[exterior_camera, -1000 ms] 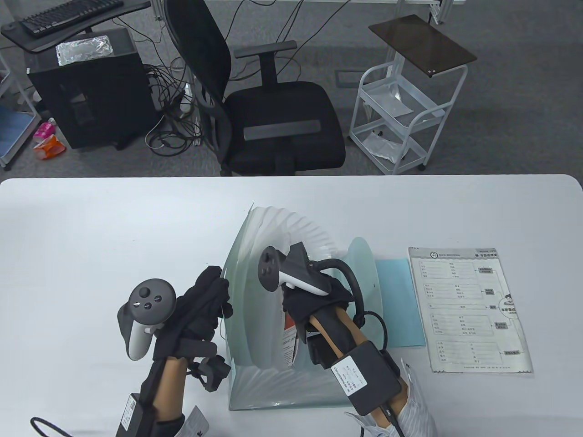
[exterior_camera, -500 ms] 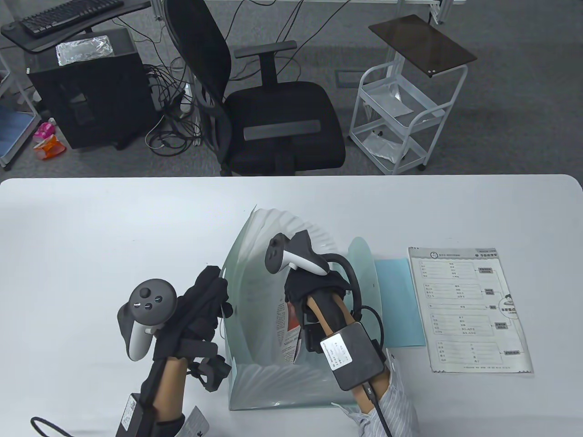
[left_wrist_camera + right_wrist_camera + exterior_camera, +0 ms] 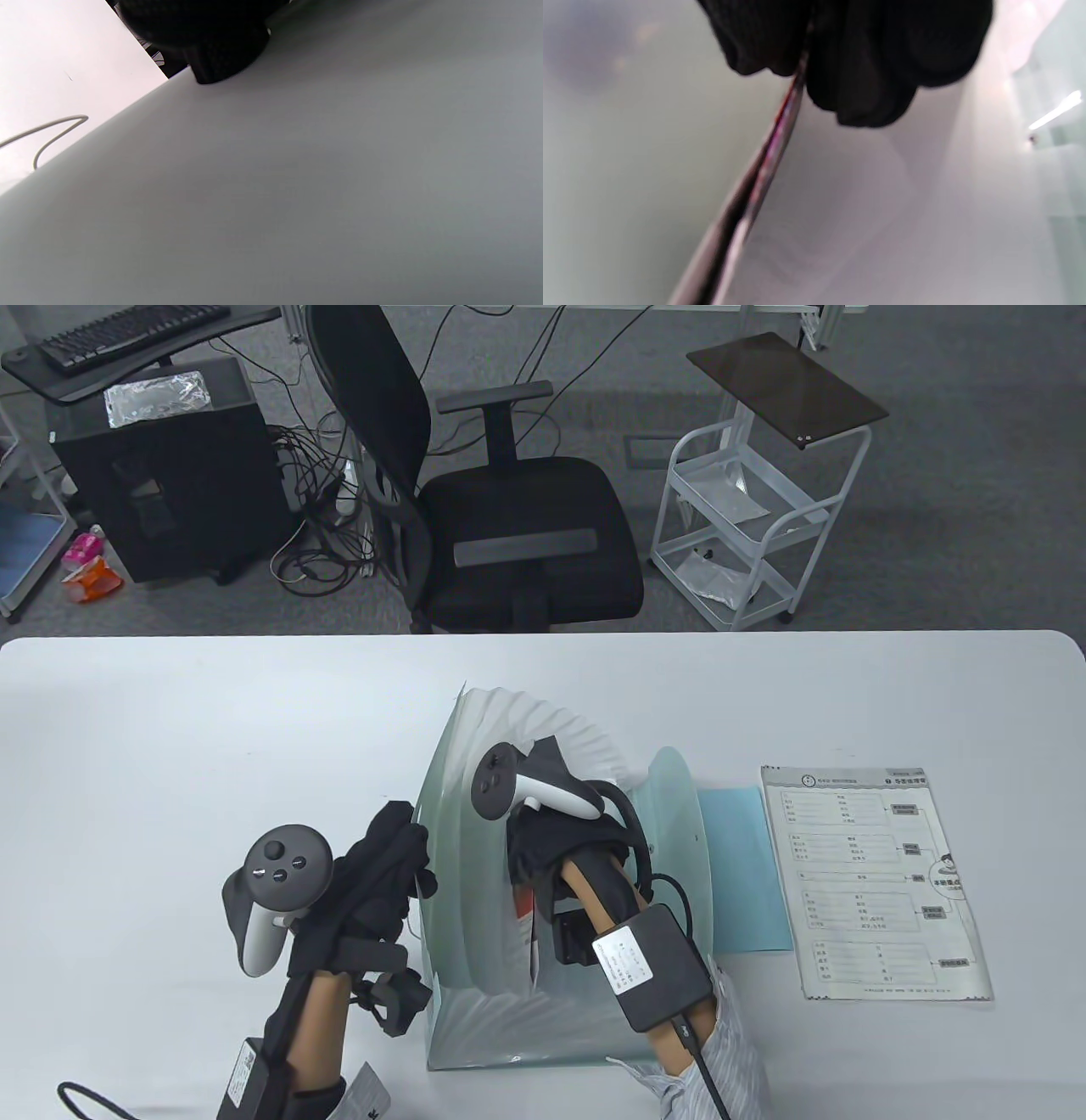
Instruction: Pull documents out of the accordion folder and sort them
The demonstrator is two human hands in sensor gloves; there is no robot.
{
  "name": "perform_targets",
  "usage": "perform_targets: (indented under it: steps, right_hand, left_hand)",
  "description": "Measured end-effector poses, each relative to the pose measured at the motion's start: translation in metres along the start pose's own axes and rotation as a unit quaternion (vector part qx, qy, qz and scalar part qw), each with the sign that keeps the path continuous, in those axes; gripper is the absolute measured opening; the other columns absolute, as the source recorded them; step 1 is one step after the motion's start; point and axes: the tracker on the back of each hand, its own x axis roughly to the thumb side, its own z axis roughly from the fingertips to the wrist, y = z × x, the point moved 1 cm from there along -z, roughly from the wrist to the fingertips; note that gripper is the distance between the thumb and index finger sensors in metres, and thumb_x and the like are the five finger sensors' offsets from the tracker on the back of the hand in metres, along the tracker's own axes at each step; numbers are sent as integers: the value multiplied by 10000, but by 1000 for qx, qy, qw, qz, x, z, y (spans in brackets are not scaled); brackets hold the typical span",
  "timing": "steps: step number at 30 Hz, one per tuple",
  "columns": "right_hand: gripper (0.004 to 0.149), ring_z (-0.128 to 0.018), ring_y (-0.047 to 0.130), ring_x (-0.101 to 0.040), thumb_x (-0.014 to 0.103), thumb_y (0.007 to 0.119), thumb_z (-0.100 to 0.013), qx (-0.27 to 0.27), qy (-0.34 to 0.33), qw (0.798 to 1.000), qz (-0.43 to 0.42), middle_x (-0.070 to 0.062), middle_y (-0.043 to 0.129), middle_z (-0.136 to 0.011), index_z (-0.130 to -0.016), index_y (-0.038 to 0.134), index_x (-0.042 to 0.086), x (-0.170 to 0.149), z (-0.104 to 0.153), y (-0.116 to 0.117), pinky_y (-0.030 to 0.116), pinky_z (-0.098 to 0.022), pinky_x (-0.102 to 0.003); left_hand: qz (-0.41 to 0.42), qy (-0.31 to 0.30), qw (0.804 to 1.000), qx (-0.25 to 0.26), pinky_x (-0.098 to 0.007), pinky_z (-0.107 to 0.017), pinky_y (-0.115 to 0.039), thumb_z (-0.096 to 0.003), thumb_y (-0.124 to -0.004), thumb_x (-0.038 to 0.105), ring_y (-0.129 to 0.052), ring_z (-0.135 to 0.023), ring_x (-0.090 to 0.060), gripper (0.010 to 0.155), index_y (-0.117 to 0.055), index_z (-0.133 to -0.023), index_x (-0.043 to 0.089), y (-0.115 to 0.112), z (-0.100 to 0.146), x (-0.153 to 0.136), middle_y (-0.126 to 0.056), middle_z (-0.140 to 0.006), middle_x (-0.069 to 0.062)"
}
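The translucent green accordion folder [image 3: 543, 899] stands fanned open at the lower centre of the table view, on the white table [image 3: 170, 746]. The left hand [image 3: 373, 891] grips the folder's left front wall at its upper edge, fingers curled over it. The right hand [image 3: 560, 848] reaches down into the pockets and pinches a printed sheet with a red patch [image 3: 528, 916]; in the right wrist view its fingers [image 3: 865, 63] clamp that sheet's thin edge [image 3: 763, 169]. To the right of the folder lie a blue sheet [image 3: 751, 865] and, partly overlapping its right edge, a printed form [image 3: 874, 882], both flat on the table.
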Motion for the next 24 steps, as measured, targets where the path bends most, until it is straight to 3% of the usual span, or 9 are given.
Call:
perform_targets:
  steps: [7, 13, 16, 18, 21, 24]
  right_hand:
    - [458, -469, 995, -211, 203, 725, -458, -46, 8, 998, 31, -78, 884, -763, -907, 640, 234, 5, 5, 0, 886, -322, -244]
    - [598, -418, 1001, -211, 199, 706, -472, -133, 41, 990, 28, -77, 906, -725, -1004, 433, 230, -5, 29, -16, 884, -289, -244]
    - [712, -391, 1013, -190, 214, 725, -461, -156, 53, 986, 11, -68, 921, -705, -1023, 296, 134, -13, 39, -22, 892, -268, -223]
    - [768, -375, 1022, -181, 222, 739, -451, -163, 66, 984, -13, -66, 924, -689, -1003, 274, -42, -19, 45, -25, 899, -258, -212]
    - [790, -349, 1032, -187, 225, 760, -441, -159, 92, 982, -36, -75, 935, -665, -970, 302, -141, -28, 52, -30, 906, -239, -215]
    - [706, -327, 1038, -190, 232, 764, -444, -127, 100, 986, -43, -72, 959, -636, -962, 444, -124, -34, 55, -33, 908, -225, -218]
  left_hand:
    - [1, 1, 1000, 0, -327, -368, -823, -696, -485, 473, -971, -595, -240, 725, -425, -1134, -101, 0, 0, 0, -752, -914, -282]
    - [4, 2, 1000, 1, -326, -368, -823, -694, -487, 475, -972, -594, -239, 725, -427, -1134, -97, 2, 0, -1, -753, -914, -281]
    - [4, 3, 1000, 1, -327, -368, -823, -695, -487, 476, -971, -595, -240, 725, -426, -1135, -97, 2, 0, -1, -752, -915, -280]
    - [4, 3, 1000, 2, -327, -367, -823, -694, -488, 476, -972, -594, -240, 726, -428, -1135, -97, 2, 0, -1, -753, -915, -281]
    - [3, 3, 1000, 2, -326, -367, -822, -694, -488, 480, -971, -594, -238, 728, -428, -1137, -96, 2, 1, -1, -754, -915, -277]
    - [4, 4, 1000, 2, -324, -367, -823, -694, -487, 482, -970, -594, -237, 730, -429, -1136, -95, 3, 1, -2, -753, -916, -277]
